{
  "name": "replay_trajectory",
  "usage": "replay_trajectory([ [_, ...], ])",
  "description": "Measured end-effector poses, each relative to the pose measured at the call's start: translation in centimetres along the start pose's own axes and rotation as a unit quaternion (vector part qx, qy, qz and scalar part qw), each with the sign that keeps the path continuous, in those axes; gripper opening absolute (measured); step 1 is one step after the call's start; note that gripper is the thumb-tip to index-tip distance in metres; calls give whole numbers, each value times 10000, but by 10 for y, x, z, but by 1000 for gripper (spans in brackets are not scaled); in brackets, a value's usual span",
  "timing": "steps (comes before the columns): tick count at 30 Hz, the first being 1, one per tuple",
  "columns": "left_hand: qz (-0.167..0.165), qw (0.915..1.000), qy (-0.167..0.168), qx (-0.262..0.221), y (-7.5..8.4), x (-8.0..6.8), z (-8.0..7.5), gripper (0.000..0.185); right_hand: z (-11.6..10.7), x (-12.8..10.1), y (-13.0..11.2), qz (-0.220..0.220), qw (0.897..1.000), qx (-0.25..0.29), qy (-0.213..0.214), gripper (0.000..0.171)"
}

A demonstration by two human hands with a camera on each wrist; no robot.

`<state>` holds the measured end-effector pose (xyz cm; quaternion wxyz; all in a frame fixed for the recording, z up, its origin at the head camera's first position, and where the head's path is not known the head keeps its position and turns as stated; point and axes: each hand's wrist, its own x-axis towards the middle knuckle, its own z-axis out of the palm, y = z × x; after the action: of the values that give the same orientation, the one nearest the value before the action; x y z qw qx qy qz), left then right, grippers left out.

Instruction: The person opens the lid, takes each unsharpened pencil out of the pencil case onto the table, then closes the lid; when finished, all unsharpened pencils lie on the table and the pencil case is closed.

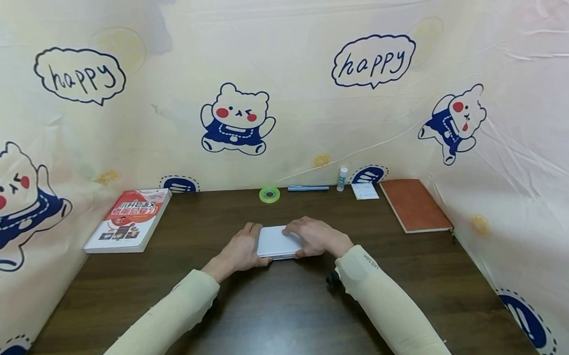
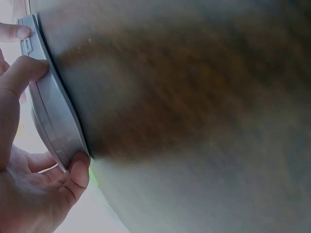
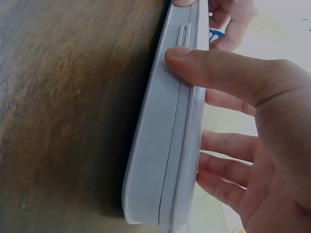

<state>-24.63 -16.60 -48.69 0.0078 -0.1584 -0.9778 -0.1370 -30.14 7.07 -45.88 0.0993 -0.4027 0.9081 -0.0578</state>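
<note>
A flat white plastic case (image 1: 276,241) lies closed on the dark wooden table (image 1: 277,316), in the middle. My left hand (image 1: 243,249) grips its left end; in the left wrist view the thumb (image 2: 77,171) hooks the near corner and a finger (image 2: 22,73) presses the case's (image 2: 51,114) side. My right hand (image 1: 314,237) holds the right end. In the right wrist view its thumb (image 3: 214,68) lies across the seam beside the latch of the case (image 3: 163,145), with the other fingers (image 3: 226,160) curled behind the lid.
A red-and-white book (image 1: 130,220) lies at the left. Along the back stand a green tape roll (image 1: 269,194), a blue pen (image 1: 308,188), a small glue stick (image 1: 342,179) and a white notepad (image 1: 365,191). A brown notebook (image 1: 415,205) lies at the right. Printed cloth walls enclose three sides.
</note>
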Motion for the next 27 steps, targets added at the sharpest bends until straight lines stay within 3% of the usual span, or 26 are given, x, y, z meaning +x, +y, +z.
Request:
replay_trajectory([
  [16, -235, 9988, -282, -319, -2, 0, -2, 101, -10, -5, 4, 73, 9987, 494, -116, 61],
  [23, -362, 9926, -537, -1026, -16, -3, -5, 101, -14, -10, 15, 196, 9962, 852, -60, 56],
  [27, -236, 9895, -472, -1346, -24, -7, -8, 98, -19, -16, 19, 283, 9939, 1057, 144, 51],
])
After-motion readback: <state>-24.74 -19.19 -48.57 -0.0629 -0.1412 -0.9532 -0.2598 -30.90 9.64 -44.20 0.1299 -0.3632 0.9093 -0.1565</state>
